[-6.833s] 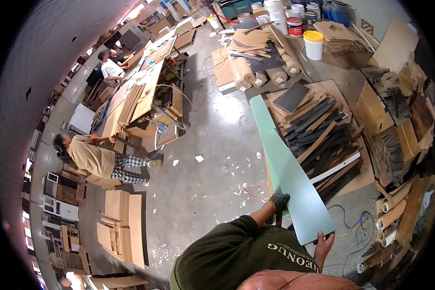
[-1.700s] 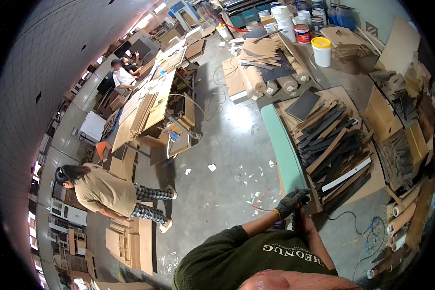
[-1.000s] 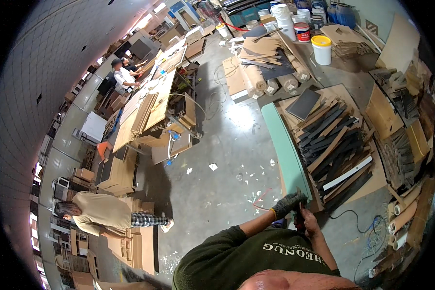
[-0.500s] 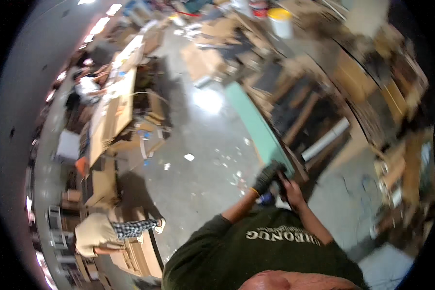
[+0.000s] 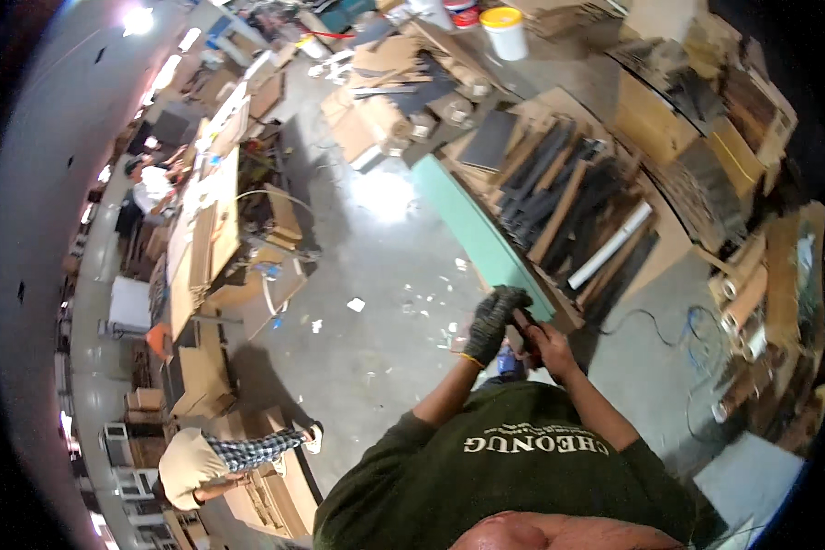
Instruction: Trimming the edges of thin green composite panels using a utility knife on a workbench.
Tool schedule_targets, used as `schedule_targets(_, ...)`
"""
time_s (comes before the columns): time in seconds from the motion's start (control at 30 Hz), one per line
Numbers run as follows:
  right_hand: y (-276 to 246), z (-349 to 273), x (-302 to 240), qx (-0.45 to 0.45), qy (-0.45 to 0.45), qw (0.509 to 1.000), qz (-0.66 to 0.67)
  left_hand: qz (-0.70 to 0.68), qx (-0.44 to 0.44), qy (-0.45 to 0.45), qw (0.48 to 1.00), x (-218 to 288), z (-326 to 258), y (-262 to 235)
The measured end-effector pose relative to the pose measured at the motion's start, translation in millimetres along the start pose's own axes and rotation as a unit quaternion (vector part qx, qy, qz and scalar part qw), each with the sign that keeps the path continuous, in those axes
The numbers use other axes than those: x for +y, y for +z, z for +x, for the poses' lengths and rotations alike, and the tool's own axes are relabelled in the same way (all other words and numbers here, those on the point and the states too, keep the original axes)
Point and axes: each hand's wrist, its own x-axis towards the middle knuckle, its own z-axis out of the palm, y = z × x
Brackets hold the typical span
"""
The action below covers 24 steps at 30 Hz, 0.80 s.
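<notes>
On the workshop floor (image 5: 376,302), one gloved left hand (image 5: 495,321) and one bare right hand (image 5: 543,344), fingers curled, grip one green board (image 5: 472,229).

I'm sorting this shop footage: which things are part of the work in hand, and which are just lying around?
In hand:
left hand, gloved
right hand, bare
small dark object between them, too small to identify
green panel nearest them

Lying about:
dark boards
yellow-lidded bucket
cardboard stacks
white tube

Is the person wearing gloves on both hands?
No: the left hand has a dark glove, while the right hand is bare.
</notes>
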Motion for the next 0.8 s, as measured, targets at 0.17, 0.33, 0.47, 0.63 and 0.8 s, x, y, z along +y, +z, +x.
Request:
schedule_targets(0.17, 3.3, -7.9, -6.3, -0.006, 0.005, 1.000, 0.027, -0.042, 0.010, -0.041, 0.998, 9.2, -10.2, 5.3)
schedule_targets(0.33, 5.8, -10.9, -14.2, -0.053, -0.065, 0.995, 0.058, -0.042, 0.017, -0.038, 0.998, 14.5, -7.4, -1.9)
schedule_targets(0.47, 3.6, -12.7, -32.5, -0.086, -0.065, 0.993, 0.049, -0.077, 0.026, -0.060, 0.995, 17.4, -6.9, -5.1)
schedule_targets(0.63, 5.8, -20.0, -47.5, -0.121, 0.027, 0.980, 0.156, -0.096, 0.032, -0.049, 0.994, 17.4, -11.6, -7.0)
schedule_targets(0.8, -5.9, -20.6, -33.5, -0.081, 0.013, 0.994, 0.070, 0.138, 0.190, 0.093, 0.968, -4.6, -12.0, -32.9)
